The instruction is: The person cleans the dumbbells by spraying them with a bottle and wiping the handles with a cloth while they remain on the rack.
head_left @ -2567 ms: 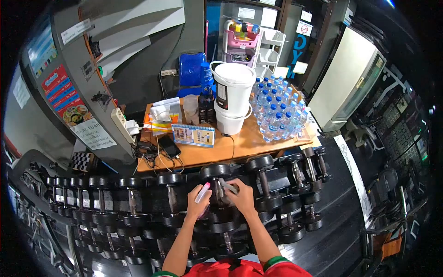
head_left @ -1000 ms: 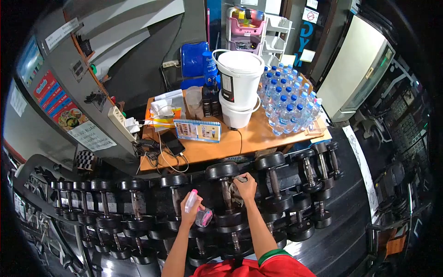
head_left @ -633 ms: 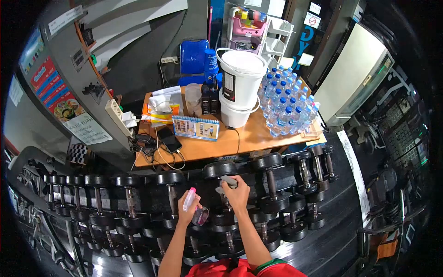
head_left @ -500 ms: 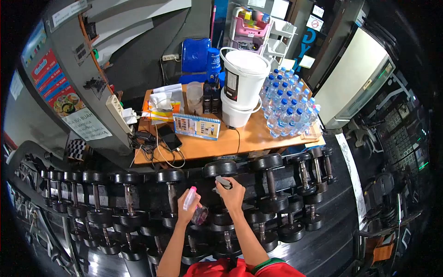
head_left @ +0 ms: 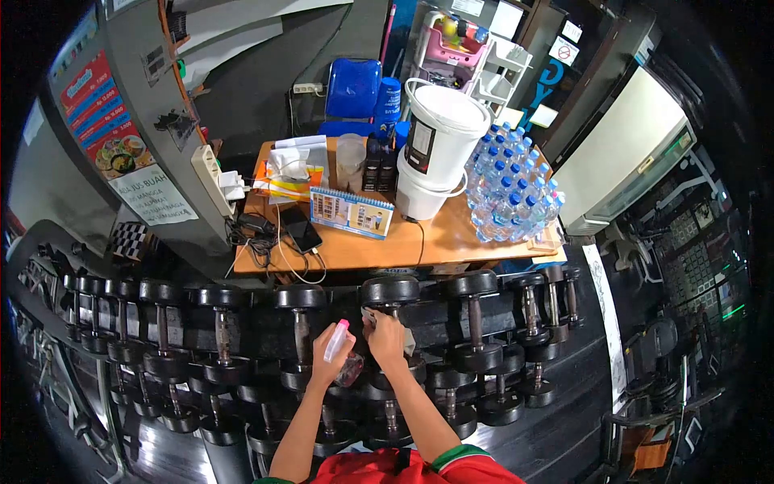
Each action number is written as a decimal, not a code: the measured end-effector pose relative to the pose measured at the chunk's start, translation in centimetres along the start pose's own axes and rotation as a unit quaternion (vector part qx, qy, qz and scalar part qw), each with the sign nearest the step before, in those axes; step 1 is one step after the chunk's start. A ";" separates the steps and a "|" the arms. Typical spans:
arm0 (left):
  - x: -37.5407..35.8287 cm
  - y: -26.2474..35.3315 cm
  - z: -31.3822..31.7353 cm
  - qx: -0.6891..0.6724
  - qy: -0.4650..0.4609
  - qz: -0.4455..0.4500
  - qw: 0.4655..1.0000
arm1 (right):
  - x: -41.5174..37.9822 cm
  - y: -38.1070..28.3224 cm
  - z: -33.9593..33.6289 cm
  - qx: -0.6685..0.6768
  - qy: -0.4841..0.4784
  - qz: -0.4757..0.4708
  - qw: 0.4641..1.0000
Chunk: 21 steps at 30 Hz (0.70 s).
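Note:
My left hand (head_left: 326, 359) is closed around a spray bottle (head_left: 350, 370) with a pink-tipped trigger head and a see-through body. It is held upright above the dumbbell rack, left of my other hand. My right hand (head_left: 385, 337) grips a grey cloth (head_left: 409, 342), part of which hangs out on its right side. That hand is at the handle of a black dumbbell (head_left: 390, 290), just below its far head. The handle is mostly hidden by the hand and cloth. Another dumbbell (head_left: 301, 298) lies to the left, and one more (head_left: 474, 321) to the right.
Two tiers of dumbbells fill the rack. Behind it, a wooden table (head_left: 355, 260) carries stacked white buckets (head_left: 443, 133), packed water bottles (head_left: 508, 198), a desk calendar (head_left: 351, 214), a phone (head_left: 301, 231) and cables. A pillar (head_left: 157, 105) stands left, a fridge (head_left: 625, 153) right.
My right hand with the cloth has moved left across the dumbbell and turned over its handle. My left hand keeps the spray bottle in nearly the same place. The head view has shifted slightly.

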State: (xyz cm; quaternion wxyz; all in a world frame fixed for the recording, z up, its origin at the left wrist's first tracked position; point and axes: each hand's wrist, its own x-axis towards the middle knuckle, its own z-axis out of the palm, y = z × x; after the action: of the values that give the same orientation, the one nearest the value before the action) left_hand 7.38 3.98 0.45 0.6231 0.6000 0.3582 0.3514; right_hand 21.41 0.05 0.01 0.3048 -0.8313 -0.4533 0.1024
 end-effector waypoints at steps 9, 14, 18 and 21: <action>-0.1 0.1 -0.1 0.019 0.004 0.037 0.999 | 0.2 -1.9 -5.4 0.152 0.029 0.042 0.987; 0.0 0.0 0.0 0.010 0.001 0.019 1.000 | 0.8 -1.8 -2.3 0.134 0.070 -0.002 0.989; -0.1 -0.1 0.0 0.017 0.002 0.039 0.999 | 0.6 -1.6 -0.2 0.029 0.024 0.000 0.999; 0.0 0.0 0.0 0.008 0.005 0.034 0.999 | 1.0 -2.2 -1.1 -0.002 -0.014 0.015 1.000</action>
State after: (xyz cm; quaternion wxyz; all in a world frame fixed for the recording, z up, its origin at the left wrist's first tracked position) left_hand 7.36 4.02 0.45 0.6040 0.6149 0.3442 0.3724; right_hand 20.92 1.28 2.33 0.2953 -0.8371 -0.4450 0.1184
